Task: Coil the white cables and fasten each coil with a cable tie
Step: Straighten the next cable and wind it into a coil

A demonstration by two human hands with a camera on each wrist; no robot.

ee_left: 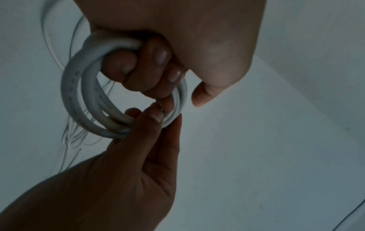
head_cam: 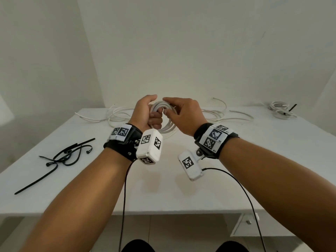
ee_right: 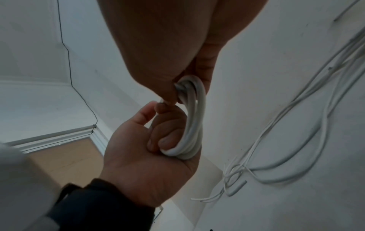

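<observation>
Above the white table (head_cam: pixel 181 188) I hold a small coil of white cable (head_cam: pixel 169 124) between both hands. My left hand (head_cam: pixel 154 118) grips one side of the coil, its fingers curled through the ring (ee_left: pixel 73 87). My right hand (head_cam: pixel 168 110) pinches the strands on the opposite side between thumb and forefinger (ee_left: pixel 156 115). In the right wrist view the coil (ee_right: pixel 195 121) is edge-on, wrapped by the left hand (ee_right: pixel 150 164). Several black cable ties (head_cam: pixel 69 153) lie on the table to the left, untouched.
Loose white cables (head_cam: pixel 120 115) sprawl across the back of the table behind my hands, with more strands (head_cam: pixel 227 113) on the right. A tied white bundle (head_cam: pixel 281 110) sits at the far right corner. A white wall stands just behind the table.
</observation>
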